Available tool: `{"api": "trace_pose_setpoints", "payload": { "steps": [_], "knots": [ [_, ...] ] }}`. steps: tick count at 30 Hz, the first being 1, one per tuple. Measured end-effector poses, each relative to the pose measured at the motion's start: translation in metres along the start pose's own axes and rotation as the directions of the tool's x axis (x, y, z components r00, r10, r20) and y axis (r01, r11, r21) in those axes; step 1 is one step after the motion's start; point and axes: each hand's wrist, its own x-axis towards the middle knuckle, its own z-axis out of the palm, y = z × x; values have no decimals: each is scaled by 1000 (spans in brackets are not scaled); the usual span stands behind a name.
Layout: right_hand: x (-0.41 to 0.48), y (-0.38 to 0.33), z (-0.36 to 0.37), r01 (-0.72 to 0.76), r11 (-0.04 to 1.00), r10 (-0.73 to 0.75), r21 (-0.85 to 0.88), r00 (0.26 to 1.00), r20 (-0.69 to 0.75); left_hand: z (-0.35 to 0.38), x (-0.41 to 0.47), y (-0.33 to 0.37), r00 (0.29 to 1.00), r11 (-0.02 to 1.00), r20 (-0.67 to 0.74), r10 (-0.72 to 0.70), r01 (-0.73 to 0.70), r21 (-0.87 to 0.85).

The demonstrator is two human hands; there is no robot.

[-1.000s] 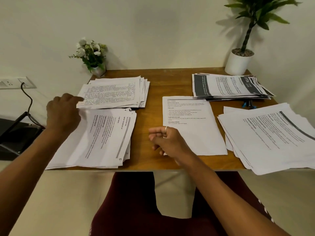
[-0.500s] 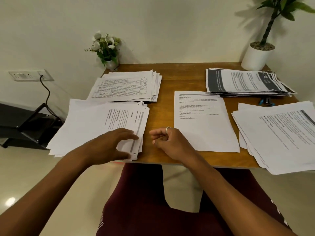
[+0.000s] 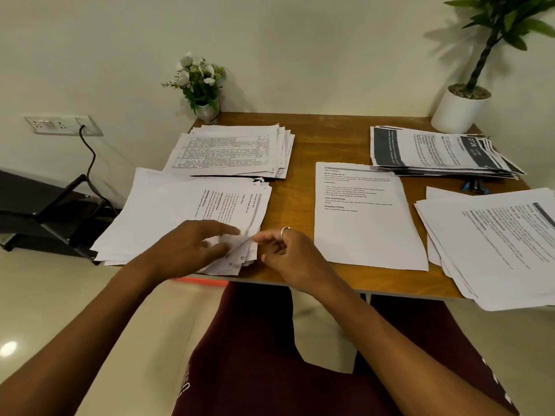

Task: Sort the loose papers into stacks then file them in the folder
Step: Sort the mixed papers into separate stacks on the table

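Several paper stacks lie on the wooden table (image 3: pixel 303 187). My left hand (image 3: pixel 198 244) rests on the near-left stack (image 3: pixel 180 211), fingers on top and thumb under the lifted near corner of its top sheet. My right hand (image 3: pixel 288 253), with a ring on one finger, is loosely curled, and its fingertips touch that same corner. A table-printed stack (image 3: pixel 228 151) lies behind. A single sheet (image 3: pixel 366 223) sits in the middle. A dark-headed stack (image 3: pixel 435 151) is at the far right. A fanned stack (image 3: pixel 495 241) overhangs the near right edge. No folder is plainly visible.
A small flower pot (image 3: pixel 201 82) stands at the back left corner and a white plant pot (image 3: pixel 459 109) at the back right. A blue clip (image 3: pixel 474 187) lies between the right stacks. An orange-red strip (image 3: pixel 204 280) shows under the table's front edge. A black stand (image 3: pixel 54 217) is on the floor, left.
My left hand came from the far edge of the near-left stack to its near corner and lifted the top sheet there. My right hand moved left to touch that corner.
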Motion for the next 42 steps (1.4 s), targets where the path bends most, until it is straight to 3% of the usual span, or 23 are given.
{"api": "trace_pose_setpoints", "payload": {
  "steps": [3,8,12,16,19,21,27,33,36,38,42],
  "knots": [
    [2,-1,5,34,998,-35,-56,999,-23,2,0,-8,980,998,-189,-62,62,-6],
    [4,1,12,93,966,-97,-241,995,-4,10,-6,-11,948,989,-298,-116,84,-118],
    [4,3,15,84,964,-99,-251,994,-45,21,-11,-8,964,999,-264,6,-19,-45],
    [7,3,19,117,957,-142,-264,987,-76,25,-22,-7,985,989,-95,145,-141,48],
    [10,1,21,138,948,-180,-287,975,-127,30,-24,0,991,989,-66,113,-105,108],
    [12,0,23,176,932,-224,-317,966,-125,32,-21,5,992,993,-106,73,-63,95],
    [17,9,29,174,896,-231,-409,968,-94,15,-15,4,964,984,-255,-78,33,-173],
    [16,14,31,164,874,-241,-457,964,-116,23,-15,3,895,987,-426,-132,80,-140],
    [17,15,34,168,861,-244,-481,964,-100,24,-15,-3,855,999,-516,-40,23,-40],
    [18,15,34,168,856,-239,-488,967,-88,26,-16,-7,870,994,-491,52,1,106],
    [19,14,32,179,856,-244,-486,967,-74,30,-22,-5,969,968,-225,97,-39,249]
  ]
}}
